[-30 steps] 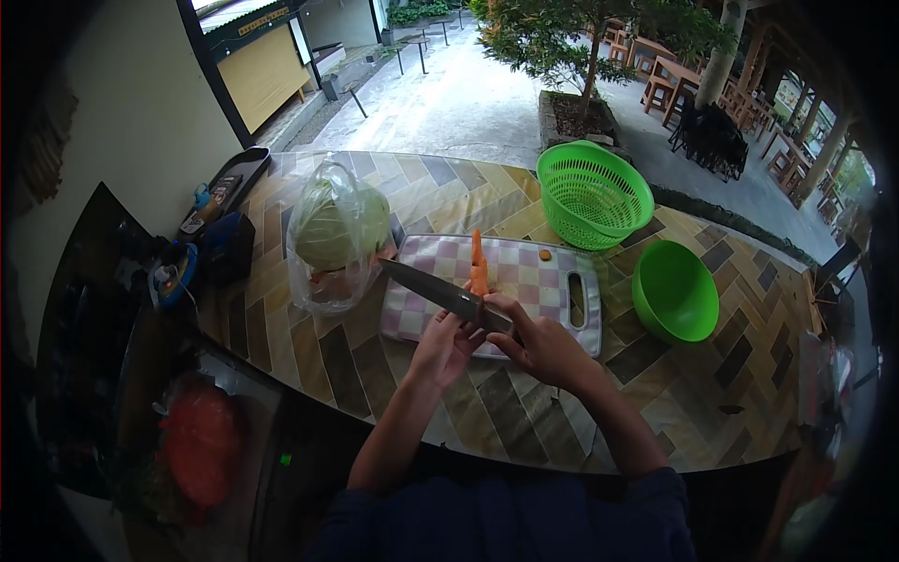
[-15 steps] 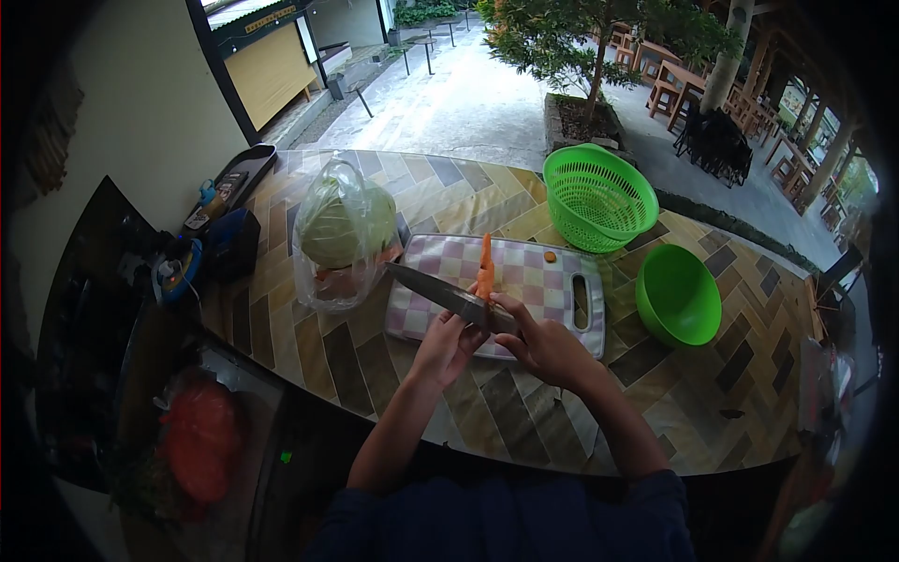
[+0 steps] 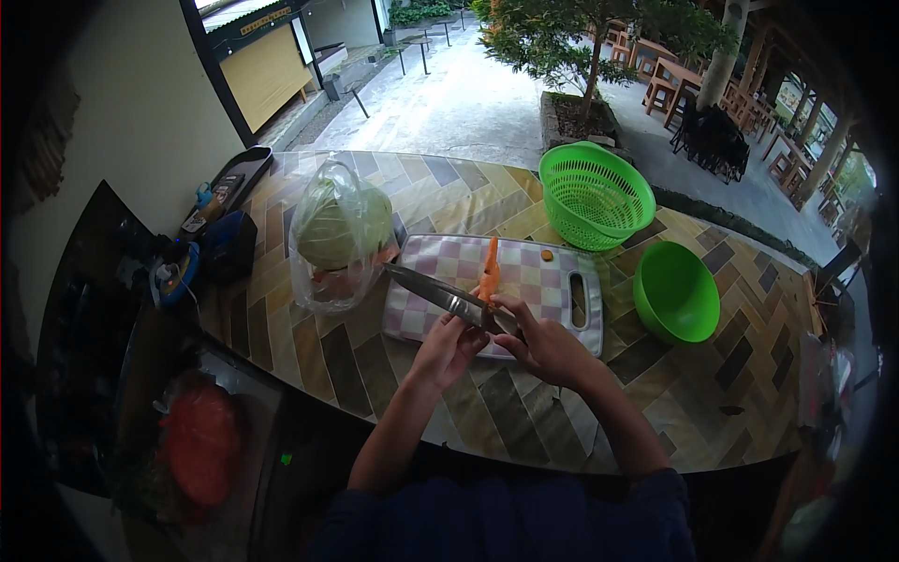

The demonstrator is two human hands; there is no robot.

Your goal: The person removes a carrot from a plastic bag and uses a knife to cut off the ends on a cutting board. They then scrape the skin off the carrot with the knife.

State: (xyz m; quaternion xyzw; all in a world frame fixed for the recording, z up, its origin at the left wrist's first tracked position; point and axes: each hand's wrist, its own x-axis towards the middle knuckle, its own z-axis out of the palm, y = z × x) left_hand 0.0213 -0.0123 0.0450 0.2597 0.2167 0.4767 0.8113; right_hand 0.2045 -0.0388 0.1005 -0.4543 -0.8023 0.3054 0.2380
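Note:
My right hand (image 3: 543, 348) is closed around the handle of a large kitchen knife (image 3: 433, 289), whose blade points left and crosses in front of a carrot (image 3: 490, 270). Below the blade, my left hand (image 3: 446, 352) has its fingers bent around the near end of the carrot, which is mostly hidden by the fingers and knife. The carrot's far end sticks up, thin and tilted slightly right. Both hands are over the near side of a pink-and-white checked cutting board (image 3: 435, 257). A small carrot piece (image 3: 547, 255) lies near its upper right corner.
A cabbage in a clear plastic bag (image 3: 342, 229) stands left of the board. To the right are a green colander (image 3: 597, 197) and a green bowl (image 3: 676, 292). A power strip (image 3: 174, 272) is at far left, and a red bag (image 3: 201, 440) sits lower left.
The carrot's far end has tipped slightly right and the knife has shifted a little against it. Both hands keep their grip. The whole view has drifted slightly.

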